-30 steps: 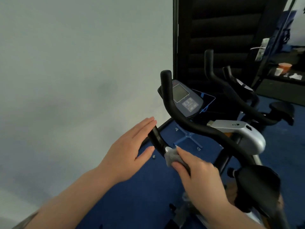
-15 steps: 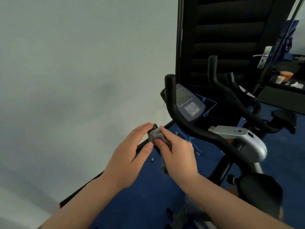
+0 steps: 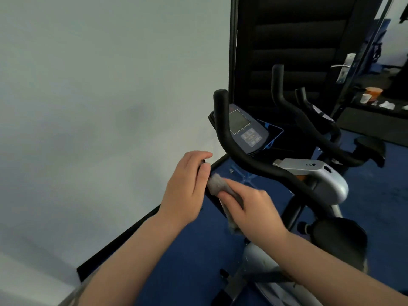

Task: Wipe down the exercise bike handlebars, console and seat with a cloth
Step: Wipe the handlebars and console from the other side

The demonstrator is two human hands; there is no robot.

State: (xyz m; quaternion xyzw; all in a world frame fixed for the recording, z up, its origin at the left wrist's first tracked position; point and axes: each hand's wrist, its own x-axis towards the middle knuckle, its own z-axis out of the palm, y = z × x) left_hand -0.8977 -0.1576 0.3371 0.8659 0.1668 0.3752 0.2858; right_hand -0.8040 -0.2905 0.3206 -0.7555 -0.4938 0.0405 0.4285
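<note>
Left hand [image 3: 187,186] curled around the tip of the near handlebar [image 3: 213,198], its grip narrow, steadying the bar. Just right, touching it, the cloth [image 3: 217,184] sat wrapped on that bar, pinched in the right hand [image 3: 254,210]. The bar's long axis ran down-right toward the stem, so the wipe probably runs that way. Console [image 3: 245,131] waited beyond, seat [image 3: 337,239] far right.

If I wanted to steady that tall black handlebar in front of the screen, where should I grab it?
Probably the upright end of the handlebar, coming from the wall side. That stretch is straight, round and bare, so fingers can wrap it. The screen sits close behind its other side, and both hands are busy lower down.
</note>
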